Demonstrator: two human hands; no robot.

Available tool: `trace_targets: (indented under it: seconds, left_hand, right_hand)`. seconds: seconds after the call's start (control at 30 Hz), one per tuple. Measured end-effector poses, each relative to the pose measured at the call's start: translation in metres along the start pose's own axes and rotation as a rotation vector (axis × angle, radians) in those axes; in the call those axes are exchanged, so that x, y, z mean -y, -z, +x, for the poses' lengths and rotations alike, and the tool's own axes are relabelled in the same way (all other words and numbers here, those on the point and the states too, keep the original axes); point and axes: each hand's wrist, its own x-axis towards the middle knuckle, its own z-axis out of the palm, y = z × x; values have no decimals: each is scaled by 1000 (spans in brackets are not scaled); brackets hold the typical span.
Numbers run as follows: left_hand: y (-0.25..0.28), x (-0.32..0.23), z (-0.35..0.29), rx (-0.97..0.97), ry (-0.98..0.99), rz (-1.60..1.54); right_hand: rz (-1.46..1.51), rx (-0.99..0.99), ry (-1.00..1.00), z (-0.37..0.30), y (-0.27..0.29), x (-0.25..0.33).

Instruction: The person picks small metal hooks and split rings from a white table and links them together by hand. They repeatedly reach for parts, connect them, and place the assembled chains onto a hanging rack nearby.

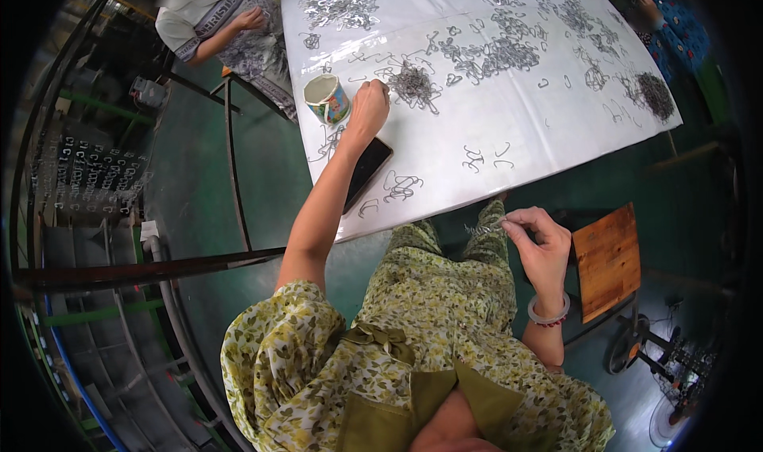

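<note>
"What is your left hand (368, 112) doing?"

"It rests over the white tabletop (453, 146), fingers curled together, just beside a dense pile of metal hooks (413, 85). I cannot tell whether it grips one."

"And your right hand (544, 241)?"

"Past the near edge, in front of my legs, it pinches thin silvery wire pieces (485, 229) between thumb and fingertips."

"What lies around?"

"A colourful cup (337, 105) stands just left of my left hand. A dark phone (368, 174) lies beside that forearm, with loose hooks (403, 187) near it."
</note>
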Motion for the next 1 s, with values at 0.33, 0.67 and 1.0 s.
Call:
trace_targets:
  seconds: [0.33,0.67,1.0]
  left_hand:
    - [70,-180,-106,602,95,-1159]
    - [65,-212,-116,300,-265,-771]
    - [41,-225,-120,154,-268,-792]
  right_hand:
    - [119,-100,-262,-14,-4,-19]
    - [223,-219,-184,-12,-8,-28]
    - [262,-276,-147,-6,2,-35]
